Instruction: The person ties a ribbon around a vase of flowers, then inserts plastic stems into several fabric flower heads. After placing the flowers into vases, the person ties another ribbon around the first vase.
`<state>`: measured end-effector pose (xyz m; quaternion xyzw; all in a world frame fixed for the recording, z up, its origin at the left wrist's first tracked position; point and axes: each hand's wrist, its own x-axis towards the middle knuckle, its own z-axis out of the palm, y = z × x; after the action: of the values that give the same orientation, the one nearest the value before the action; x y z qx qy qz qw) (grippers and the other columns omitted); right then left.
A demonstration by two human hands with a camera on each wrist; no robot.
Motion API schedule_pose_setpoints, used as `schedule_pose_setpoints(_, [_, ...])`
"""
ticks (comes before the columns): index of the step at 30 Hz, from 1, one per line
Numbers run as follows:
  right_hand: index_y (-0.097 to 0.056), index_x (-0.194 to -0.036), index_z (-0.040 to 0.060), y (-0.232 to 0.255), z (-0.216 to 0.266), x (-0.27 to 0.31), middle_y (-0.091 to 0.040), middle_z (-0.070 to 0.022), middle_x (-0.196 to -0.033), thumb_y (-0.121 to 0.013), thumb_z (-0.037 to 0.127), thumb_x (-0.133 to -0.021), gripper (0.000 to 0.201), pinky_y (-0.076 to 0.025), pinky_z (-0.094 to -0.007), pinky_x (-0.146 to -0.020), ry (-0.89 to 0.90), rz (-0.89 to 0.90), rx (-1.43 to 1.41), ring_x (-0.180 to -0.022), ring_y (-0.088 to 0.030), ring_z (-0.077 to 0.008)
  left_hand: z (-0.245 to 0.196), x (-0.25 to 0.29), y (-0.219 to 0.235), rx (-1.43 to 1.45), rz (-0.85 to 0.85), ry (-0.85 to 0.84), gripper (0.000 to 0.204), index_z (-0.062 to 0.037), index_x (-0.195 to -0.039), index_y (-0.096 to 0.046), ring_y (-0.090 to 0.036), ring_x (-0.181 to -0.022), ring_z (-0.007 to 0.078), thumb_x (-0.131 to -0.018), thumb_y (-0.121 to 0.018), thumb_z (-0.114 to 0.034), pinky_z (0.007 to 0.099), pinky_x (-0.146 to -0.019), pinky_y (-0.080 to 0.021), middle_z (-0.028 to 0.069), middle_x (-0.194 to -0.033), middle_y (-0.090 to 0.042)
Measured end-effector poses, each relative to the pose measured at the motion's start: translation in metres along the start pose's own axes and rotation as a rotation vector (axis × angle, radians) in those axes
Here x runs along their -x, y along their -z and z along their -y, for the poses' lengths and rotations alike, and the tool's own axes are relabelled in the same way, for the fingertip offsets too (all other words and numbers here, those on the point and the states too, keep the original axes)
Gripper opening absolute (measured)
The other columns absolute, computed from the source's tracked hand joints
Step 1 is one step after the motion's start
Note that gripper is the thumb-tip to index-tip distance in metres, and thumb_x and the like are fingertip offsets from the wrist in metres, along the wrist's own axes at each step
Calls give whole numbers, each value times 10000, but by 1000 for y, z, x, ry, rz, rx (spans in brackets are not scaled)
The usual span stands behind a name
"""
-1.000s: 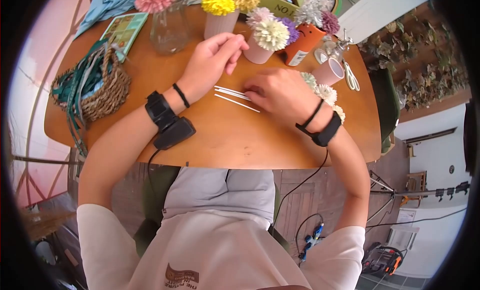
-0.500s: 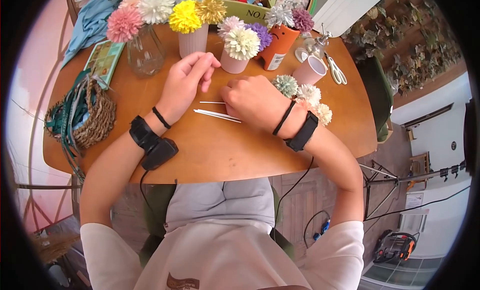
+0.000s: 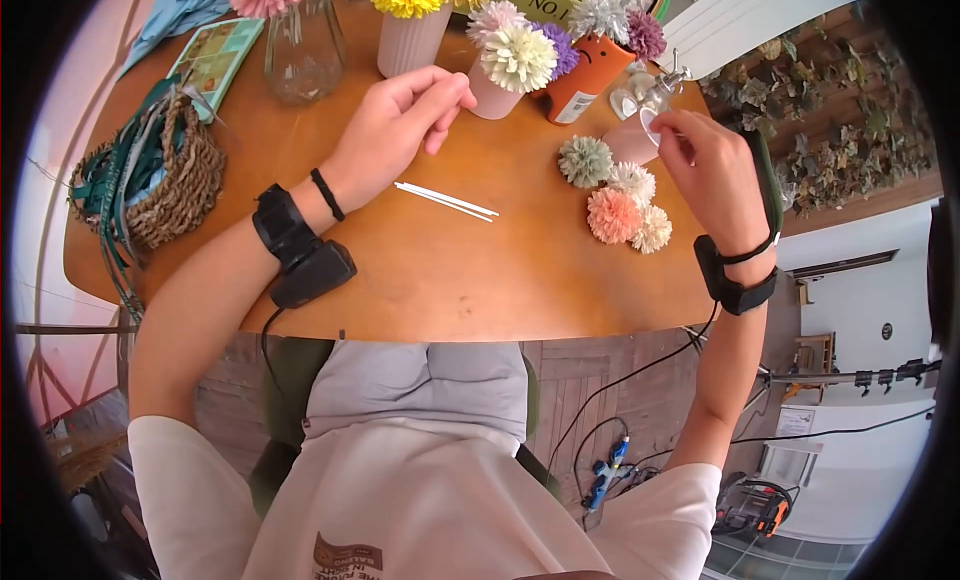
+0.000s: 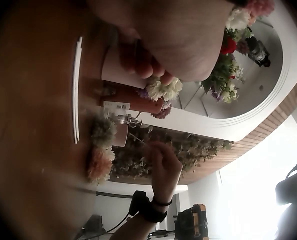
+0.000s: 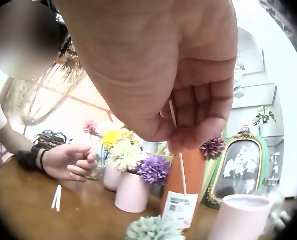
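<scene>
My right hand (image 3: 715,170) is raised at the table's right side, over a small pink cup (image 3: 628,140). Between thumb and fingertips it pinches a thin white stick (image 5: 183,175), which points down in the right wrist view. My left hand (image 3: 400,125) hovers above the table with loosely bent fingers, and no object shows in it. Below and to its right, white sticks (image 3: 447,201) lie close together on the wood. Loose flower heads, among them a green one (image 3: 586,161) and an orange one (image 3: 613,216), lie beside the cup.
Along the back stand a glass vase (image 3: 304,55), a ribbed pink cup (image 3: 412,45) with yellow flowers, another pink cup (image 3: 492,93) with flowers, and an orange container (image 3: 592,75). A woven basket (image 3: 180,185) with ribbons sits left, near a green booklet (image 3: 215,60).
My right hand has left the sticks, moved right and taken one along to above the pink cup. Fewer sticks lie on the table. My left hand keeps about the same place.
</scene>
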<state>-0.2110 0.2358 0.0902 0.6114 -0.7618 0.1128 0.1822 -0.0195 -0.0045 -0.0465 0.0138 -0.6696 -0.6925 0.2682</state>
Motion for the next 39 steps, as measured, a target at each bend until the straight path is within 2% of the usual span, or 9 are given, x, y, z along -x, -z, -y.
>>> schedule_pose_setpoints(4, [-690, -896, 30, -14, -11, 1, -680, -163, -820, -628, 130, -887, 118, -535, -460, -677, 83, 7, 138, -764, -662, -370, -1, 0, 0, -29, 1, -1, 327, -23, -1033, -644, -480, -645, 53, -1088, -486, -304, 206, -625, -399, -45, -762, -488])
schedule_pose_setpoints(6, [-687, -862, 21, -31, -14, 2, -676, -166, -802, -618, 153, -892, 152, -536, -477, -666, -11, 141, 165, -741, -660, -376, 2, -1, -1, 5, 12, 15, 309, -21, -1051, -651, -486, -659, 50, -1082, -502, -290, 204, -633, -406, -46, -771, -503])
schedule_pose_setpoints(10, [-713, -853, 2, -42, 11, -10, -681, -159, -717, -636, 104, -881, 131, -519, -409, -598, -31, 153, -261, -611, -645, -326, -1, 1, -3, -31, 59, 34, 258, -20, -1099, -663, -503, -696, 42, -1062, -550, -249, 208, -653, -427, -46, -798, -539])
schedule_pose_setpoints(15, [-712, -875, -12, -34, 28, -18, -671, -160, -688, -645, 88, -858, 122, -516, -370, -593, -45, 17, -320, -580, -640, -303, 4, 2, -4, -175, 80, 51, 206, -20, -1110, -676, -572, -808, 26, -1006, -654, -196, 204, -732, -479, -34, -927, -653])
schedule_pose_setpoints(20, [-711, -883, -13, -41, 19, -15, -691, -146, -722, -636, 127, -870, 159, -524, -355, -616, -81, 206, -191, -613, -658, -271, 1, 4, -4, -303, 112, 35, 206, -38, -1141, -685, -596, -871, 42, -979, -685, -165, 225, -789, -502, -25, -1006, -673])
schedule_pose_setpoints(27, [-741, -978, 0, -55, 34, -22, -715, -101, -766, -643, 185, -920, 217, -532, -293, -647, -158, 212, -605, -660, -669, -149, -2, 4, -2, -662, 210, -282, 578, -72, -1382, -571, -542, -1249, 256, -858, -788, -183, 359, -1025, -460, 106, -1358, -574])
schedule_pose_setpoints(33, [-721, -1112, -48, -68, 28, -21, -742, -42, -890, -631, 142, -994, 241, -543, -250, -771, -161, 172, -1016, -823, -664, -88, -2, 4, -4, -746, 295, -287, 569, -77, -1360, -583, -531, -1268, 297, -841, -797, -174, 399, -1094, -424, 111, -1341, -583])
schedule_pose_setpoints(36, [-734, -1067, -31, -67, 24, -14, -728, -36, -838, -621, 189, -1006, 255, -527, -241, -722, -128, 71, -883, -791, -656, -82, -1, 3, -4, -766, 304, -290, 467, -67, -1266, -624, -539, -1279, 289, -838, -791, -151, 393, -1081, -439, 100, -1351, -604])
schedule_pose_setpoints(39, [-717, -951, -21, -75, 21, -12, -688, -132, -736, -604, 198, -985, 249, -520, -331, -640, -41, 18, -650, -653, -653, -241, -4, 1, -8, -795, 316, -273, 382, -55, -1190, -648, -573, -1246, 273, -838, -781, -122, 377, -1040, -470, 94, -1355, -622])
